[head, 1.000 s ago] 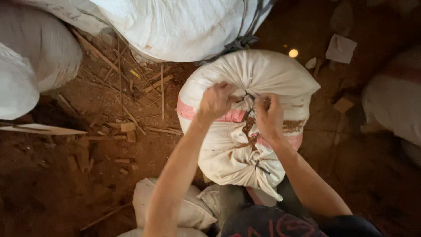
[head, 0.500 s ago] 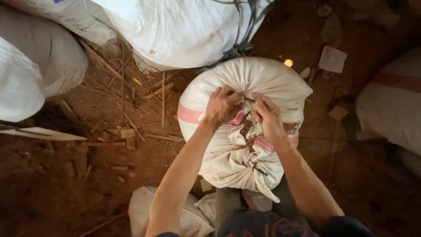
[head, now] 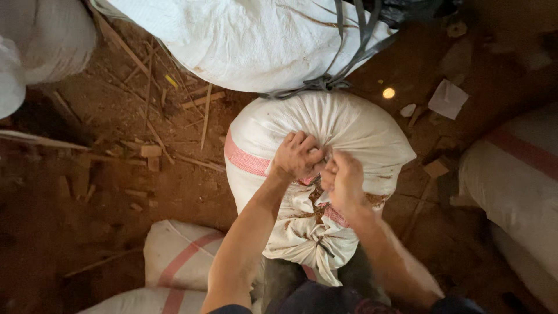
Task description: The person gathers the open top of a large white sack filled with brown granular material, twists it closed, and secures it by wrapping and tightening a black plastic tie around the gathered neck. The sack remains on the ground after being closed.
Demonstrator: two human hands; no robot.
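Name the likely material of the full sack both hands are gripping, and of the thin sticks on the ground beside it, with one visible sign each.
Sack: probably woven plastic fabric, matt white with a red stripe; a fine weave shows and it creases stiffly where the left hand and right hand bunch it.
Sticks: likely raw wood, pale, splintered, unfinished.

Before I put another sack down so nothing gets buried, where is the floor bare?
Barest is the dirt floor on the left, between the scattered wood scraps and the flat sacks. A smaller patch lies on the other side, between the gripped sack and the striped sack. Around both the left hand and right hand it is crowded, and the big sack presses close.
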